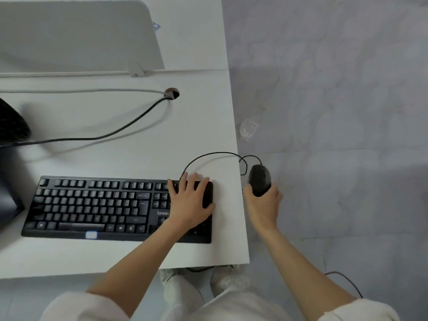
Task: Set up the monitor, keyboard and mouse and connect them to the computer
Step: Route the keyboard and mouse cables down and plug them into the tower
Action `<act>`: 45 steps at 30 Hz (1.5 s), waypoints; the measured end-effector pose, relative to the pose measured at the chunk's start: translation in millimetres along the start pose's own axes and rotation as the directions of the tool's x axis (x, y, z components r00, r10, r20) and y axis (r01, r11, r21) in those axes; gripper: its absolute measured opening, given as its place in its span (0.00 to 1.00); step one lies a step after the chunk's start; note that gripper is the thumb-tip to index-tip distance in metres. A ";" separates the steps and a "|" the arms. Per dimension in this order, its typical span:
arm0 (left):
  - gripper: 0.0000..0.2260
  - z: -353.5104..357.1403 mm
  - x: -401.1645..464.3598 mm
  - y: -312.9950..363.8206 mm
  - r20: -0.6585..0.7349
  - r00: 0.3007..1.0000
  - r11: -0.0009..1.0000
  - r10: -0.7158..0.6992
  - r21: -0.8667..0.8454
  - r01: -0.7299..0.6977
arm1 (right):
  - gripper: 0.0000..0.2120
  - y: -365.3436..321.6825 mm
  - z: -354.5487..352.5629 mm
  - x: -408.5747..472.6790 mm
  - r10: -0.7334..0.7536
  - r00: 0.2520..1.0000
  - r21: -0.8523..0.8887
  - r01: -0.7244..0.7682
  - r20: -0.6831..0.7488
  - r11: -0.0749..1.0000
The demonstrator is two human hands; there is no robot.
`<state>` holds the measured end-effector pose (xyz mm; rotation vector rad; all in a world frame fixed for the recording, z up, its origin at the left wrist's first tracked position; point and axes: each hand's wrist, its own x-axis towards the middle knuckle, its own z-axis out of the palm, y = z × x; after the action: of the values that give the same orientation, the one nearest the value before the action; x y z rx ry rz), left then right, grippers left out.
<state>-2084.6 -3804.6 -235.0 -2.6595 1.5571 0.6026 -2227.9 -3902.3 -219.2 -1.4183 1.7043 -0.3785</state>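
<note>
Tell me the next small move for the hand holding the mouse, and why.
Probably bring the right hand leftward and set the mouse on the bare desk beside the keyboard. The mouse is held off the desk edge, over the floor, while the left hand rests on the keyboard's right end.

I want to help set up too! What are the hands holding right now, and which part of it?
The right hand grips the black mouse by its back end, out past the desk's edge. The left hand lies flat on the keyboard, holding nothing.

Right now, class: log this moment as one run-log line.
left hand: flat on keyboard | right hand: holds mouse beyond desk edge
</note>
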 end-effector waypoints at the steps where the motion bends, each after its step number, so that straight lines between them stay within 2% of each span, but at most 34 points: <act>1: 0.31 -0.4 3.6 -0.2 -0.010 1.000 1.000 -0.014 -0.014 0.013 | 0.28 1.9 2.4 -6.3 -0.080 0.997 -0.076 0.079 -0.008 0.994; 3: 0.30 -2.2 11.2 -0.5 -0.033 0.999 0.999 -0.037 -0.028 0.036 | 0.28 4.4 5.4 -17.1 -0.163 0.986 -0.154 0.158 -0.020 0.975; 8: 0.27 -6.0 24.7 -11.9 -0.076 0.994 0.984 -0.083 -0.162 0.070 | 0.28 17.7 18.5 -36.1 -0.192 0.981 -0.308 0.195 0.042 0.931; 12: 0.19 -11.8 23.2 -19.2 -0.248 0.967 0.948 -0.060 -0.317 -0.022 | 0.36 26.0 34.2 -48.0 -0.280 0.955 -0.477 0.291 0.095 0.829; 14: 0.18 -12.4 20.0 -24.0 -0.291 0.954 0.924 -0.064 -0.379 -0.054 | 0.39 22.8 36.9 -47.0 -0.306 0.945 -0.538 0.318 0.116 0.780; 16: 0.22 -10.7 17.0 -29.5 -0.251 0.967 0.950 -0.052 -0.310 -0.029 | 0.41 18.7 39.1 -43.5 -0.326 0.930 -0.534 0.364 0.168 0.763; 19: 0.26 -7.1 11.2 -35.7 -0.105 0.994 0.991 -0.027 -0.134 0.013 | 0.42 13.7 41.9 -41.1 -0.336 0.908 -0.476 0.418 0.251 0.774; 21: 0.27 -5.3 7.3 -37.3 -0.077 0.997 0.996 -0.014 -0.086 0.007 | 0.41 12.9 42.2 -41.4 -0.352 0.891 -0.460 0.450 0.286 0.765; 27: 0.25 -6.3 0.3 -47.5 -0.077 0.996 0.993 -0.039 -0.111 0.030 | 0.41 14.1 43.2 -43.9 -0.368 0.861 -0.448 0.499 0.350 0.741; 29: 0.25 -9.5 2.7 -45.0 -0.115 0.991 0.987 -0.067 -0.154 0.049 | 0.36 13.4 41.1 -41.1 -0.365 0.862 -0.416 0.493 0.351 0.764; 31: 0.26 -14.3 10.4 -33.3 -0.162 0.983 0.982 -0.084 -0.180 0.054 | 0.28 13.8 36.9 -33.8 -0.370 0.863 -0.336 0.482 0.345 0.809; 34: 0.28 -19.9 30.6 -3.3 -0.169 0.983 0.982 -0.067 -0.187 0.035 | 0.17 13.3 25.3 -21.6 -0.324 0.885 -0.115 0.380 0.336 0.918; 36: 0.31 -21.8 44.8 17.0 -0.124 0.991 0.986 -0.042 -0.165 0.021 | 0.16 13.4 16.6 -16.1 -0.217 0.917 0.015 0.225 0.333 0.974; 38: 0.33 -18.9 58.3 35.0 -0.072 0.997 0.993 0.002 -0.116 -0.011 | 0.16 16.0 12.3 -6.4 -0.167 0.927 0.076 0.150 0.335 0.986; 40: 0.33 -12.5 66.4 47.6 -0.042 0.999 0.997 0.033 -0.073 -0.036 | 0.16 21.1 10.0 4.1 -0.089 0.934 0.223 0.010 0.346 0.975; 42: 0.31 -6.9 68.7 50.7 -0.067 0.997 0.998 0.027 -0.056 -0.030 | 0.15 21.8 6.0 12.5 0.004 0.920 0.371 -0.163 0.393 0.914; 45: 0.27 -3.3 68.8 47.1 -0.116 0.993 0.998 0.004 -0.064 -0.011 | 0.12 21.1 0.4 33.5 0.125 0.907 0.434 -0.309 0.403 0.846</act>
<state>-2093.2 -3886.9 -245.5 -2.7848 1.6030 0.5157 -2240.5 -3926.1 -248.2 -0.8419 1.3245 -0.3619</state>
